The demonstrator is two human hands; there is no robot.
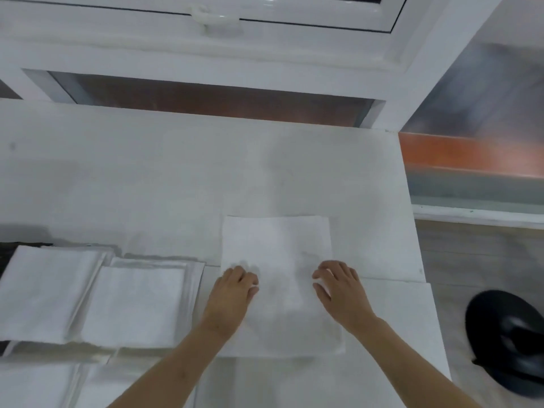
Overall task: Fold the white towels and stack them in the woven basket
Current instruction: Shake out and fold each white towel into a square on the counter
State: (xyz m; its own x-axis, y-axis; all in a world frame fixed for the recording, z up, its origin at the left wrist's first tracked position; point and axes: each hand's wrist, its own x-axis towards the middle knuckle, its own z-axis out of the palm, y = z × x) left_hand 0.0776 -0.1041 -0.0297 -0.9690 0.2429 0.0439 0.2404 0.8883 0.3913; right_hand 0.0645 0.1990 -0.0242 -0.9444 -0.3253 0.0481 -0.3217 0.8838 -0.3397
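A white towel [276, 248] lies folded into a rectangle on the white table [176, 172], in front of me. My left hand [232, 293] rests on its left edge with the fingers curled down onto the cloth. My right hand [338, 284] rests on its right part, fingers bent and pressing on the fabric. Whether either hand pinches the cloth is blurred. To the left lie stacks of folded white towels [132, 301], with another pile [44, 284] beside them. No woven basket is in view.
The table's right edge [412, 231] drops to a wooden floor, where a black round object [506, 340] sits. A white window frame [206, 63] runs along the far side. More white cloth [44, 384] lies at the near left.
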